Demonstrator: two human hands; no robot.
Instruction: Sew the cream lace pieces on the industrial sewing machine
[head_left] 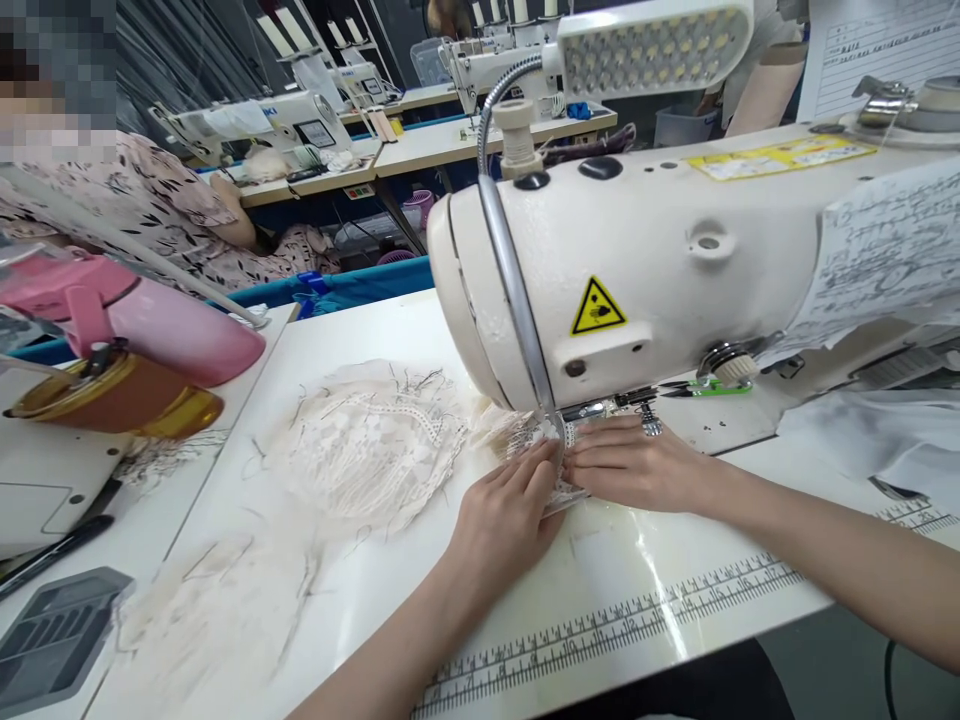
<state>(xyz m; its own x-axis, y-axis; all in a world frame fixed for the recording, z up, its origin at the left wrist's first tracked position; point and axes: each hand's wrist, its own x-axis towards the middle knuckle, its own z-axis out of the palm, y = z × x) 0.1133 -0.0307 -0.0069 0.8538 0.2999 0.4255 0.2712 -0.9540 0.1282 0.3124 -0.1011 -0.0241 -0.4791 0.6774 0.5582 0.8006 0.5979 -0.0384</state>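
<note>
A white sewing machine (652,250) leans over the work from the right. Under its needle end lies a piece of cream lace fabric (568,490), mostly covered by fingers. My left hand (502,500) presses on the lace from the left, fingers stretched forward and fairly flat. Flat on the fabric's right side rests my right hand (637,465), its fingers pointing left, close to the presser foot. A ring shows on that hand. The needle itself is hidden behind the machine's head and lamp stalk. Left of my hands spreads a round cream lace piece (367,450) with loose threads.
Sheer cream fabric (217,620) lies at front left. A pink bottle (172,320) and an amber cup (142,395) stand left. Green-handled thread snips (705,388) sit behind my right hand. A printed ruler (570,640) edges the table. A co-worker (150,200) sits beyond.
</note>
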